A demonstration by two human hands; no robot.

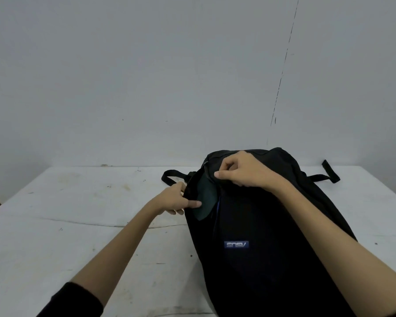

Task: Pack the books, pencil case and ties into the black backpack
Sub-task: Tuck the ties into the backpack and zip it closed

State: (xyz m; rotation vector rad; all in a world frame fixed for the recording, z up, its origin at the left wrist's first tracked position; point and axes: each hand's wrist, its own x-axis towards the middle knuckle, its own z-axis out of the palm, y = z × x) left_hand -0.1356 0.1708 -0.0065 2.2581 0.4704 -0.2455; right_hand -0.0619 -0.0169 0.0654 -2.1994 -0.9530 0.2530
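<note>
Backpack [268, 225] is laid flat on the table [78, 225], right of centre, logo patch [236, 244] facing up and reading upside down, top end toward the wall [146, 76].

Left hand [176, 200] is extended to the bag's left edge near the top; thumb is stretched out straight against a dark green panel [206, 197] exposed in the gap, fingers are curled round the bag's edge fabric. Forearm is bare, a black sleeve [73, 300] is seen at the elbow.

Right hand [245, 170] is set on the bag's top, knuckles up, thumb and index tip closed in a pinch on something at the seam. A zip pull is likely, but it is too small and dark to be confirmed.

A strap loop [172, 176] is seen left of the top, another strap [328, 173] at the right.

Bag interior is hidden; books, pencil case and ties cannot be made out. Bag's lower end and right elbow are cut off by the frame.
</note>
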